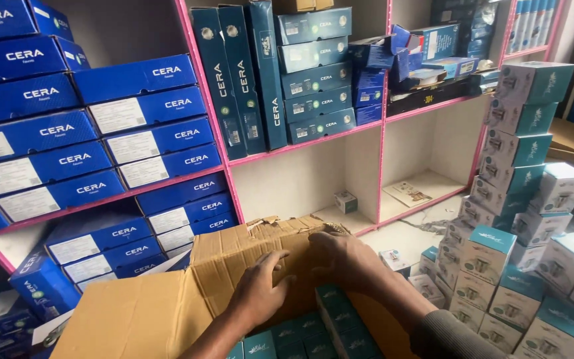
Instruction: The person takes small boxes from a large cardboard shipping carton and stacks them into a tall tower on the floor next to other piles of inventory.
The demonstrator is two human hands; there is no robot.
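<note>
Far left of my hands, pink shelves (215, 143) stacked with long dark blue boxes (137, 136). Just below them, an open brown carton (167, 302), its flap folded out toward the left. My left hand (260, 289) lies flat on the carton's inner wall, fingers spread, gripping nothing. Under it, inside the carton, rows of small teal boxes (303, 336) packed tight. My right hand (340, 258) sits just beside the left, at the carton's torn top edge, fingers curled over the cardboard; cannot tell whether it pinches anything. Beyond it, one small box (345, 201) alone on the low shelf. Right of my right arm, a tall leaning stack of white and teal boxes (513, 219), close by, reaching up past the shelves.
</note>
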